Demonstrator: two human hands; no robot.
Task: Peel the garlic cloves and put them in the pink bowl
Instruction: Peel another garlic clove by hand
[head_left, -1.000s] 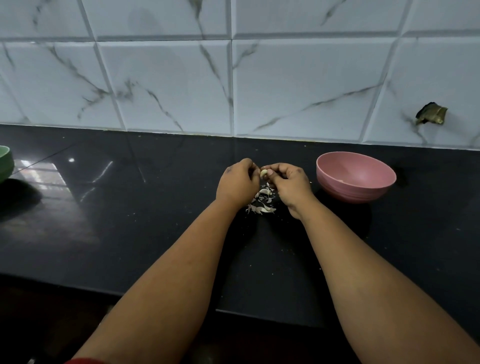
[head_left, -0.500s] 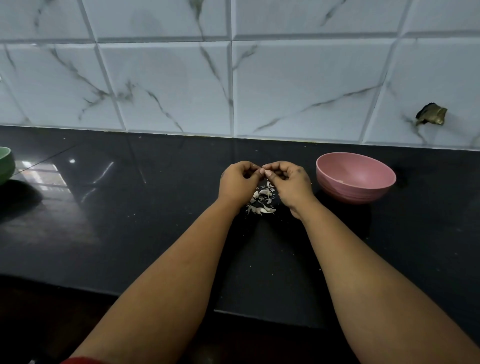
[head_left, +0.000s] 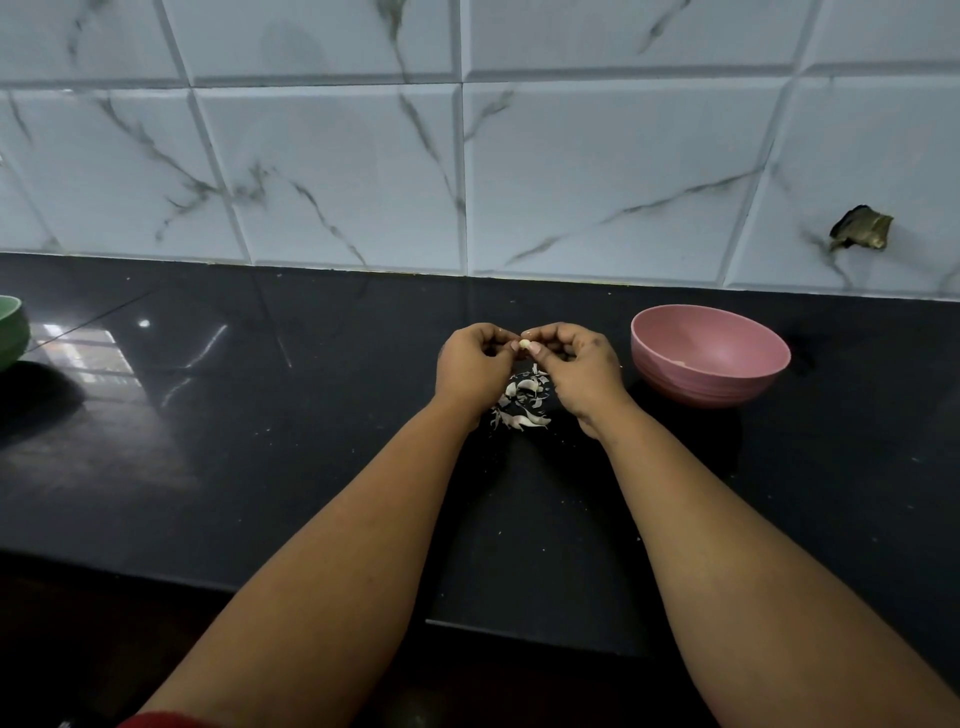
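Together, the left hand (head_left: 474, 366) and right hand (head_left: 582, 369) pinch a small garlic clove (head_left: 524, 344) between their fingertips, above a heap of peels (head_left: 522, 402) on the black counter (head_left: 260, 441). Just right of them stands the pink bowl (head_left: 709, 353).

My left hand (head_left: 475, 366) and right hand (head_left: 582, 371) are bare, with no rings, watch or gloves on them. My forearms are uncovered from wrist to elbow. A sliver of red sleeve (head_left: 156, 719) shows at my left upper arm, at the bottom edge. My fingernails are short and plain.
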